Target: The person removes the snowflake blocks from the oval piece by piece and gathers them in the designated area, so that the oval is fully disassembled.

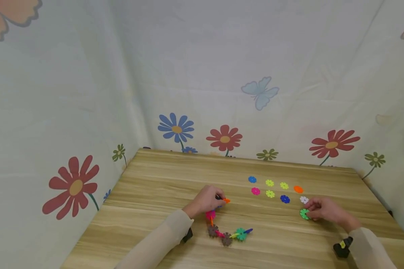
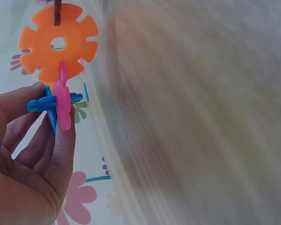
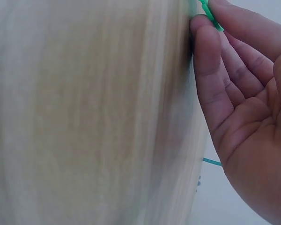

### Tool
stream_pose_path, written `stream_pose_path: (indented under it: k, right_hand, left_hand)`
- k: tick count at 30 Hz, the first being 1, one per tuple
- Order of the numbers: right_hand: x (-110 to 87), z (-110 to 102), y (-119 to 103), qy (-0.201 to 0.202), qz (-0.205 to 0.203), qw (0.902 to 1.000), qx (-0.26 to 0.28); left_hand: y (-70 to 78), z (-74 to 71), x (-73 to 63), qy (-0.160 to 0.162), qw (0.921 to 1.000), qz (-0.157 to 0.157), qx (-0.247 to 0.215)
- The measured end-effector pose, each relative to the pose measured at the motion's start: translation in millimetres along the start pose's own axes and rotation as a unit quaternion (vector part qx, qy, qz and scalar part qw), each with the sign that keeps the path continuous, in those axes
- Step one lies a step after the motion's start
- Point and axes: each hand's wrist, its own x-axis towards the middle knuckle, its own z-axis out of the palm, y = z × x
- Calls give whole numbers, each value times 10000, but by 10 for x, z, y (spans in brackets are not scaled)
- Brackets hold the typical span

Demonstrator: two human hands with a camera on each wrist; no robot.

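My left hand (image 1: 207,200) pinches one end of a chain of snowflake-shaped interlocking discs. Close up in the left wrist view, blue discs (image 2: 42,104) lie between the thumb and fingers, joined to a pink disc (image 2: 63,105) and an orange disc (image 2: 77,44). The chain curves down to brown discs (image 1: 226,239), a teal disc (image 1: 241,234) and a dark blue disc (image 1: 249,231) at its far end. Over at the right, my right hand (image 1: 326,210) pinches a green disc (image 1: 304,214) by its edge, which also shows between thumb and fingers as a green rim (image 3: 210,16).
Loose discs lie in loose rows on the wooden table (image 1: 155,179): a light blue disc (image 1: 252,179), a pink one, several yellow ones, a dark blue disc (image 1: 284,199), an orange disc (image 1: 298,189) and a white disc (image 1: 304,200). A flowered curtain (image 1: 202,86) hangs behind the table.
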Motion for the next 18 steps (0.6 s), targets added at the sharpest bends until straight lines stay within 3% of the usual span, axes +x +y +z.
stream_pose_path:
  k: [9,18]
  right_hand:
    - [-8,18,-89,397,251,9977,-493]
    - [59,103,-463,562,-542,9901,-1163]
  left_hand:
    - [15,0,18,-1,9998,-142,-110]
    - [41,2,21,114,9993,-192,-288]
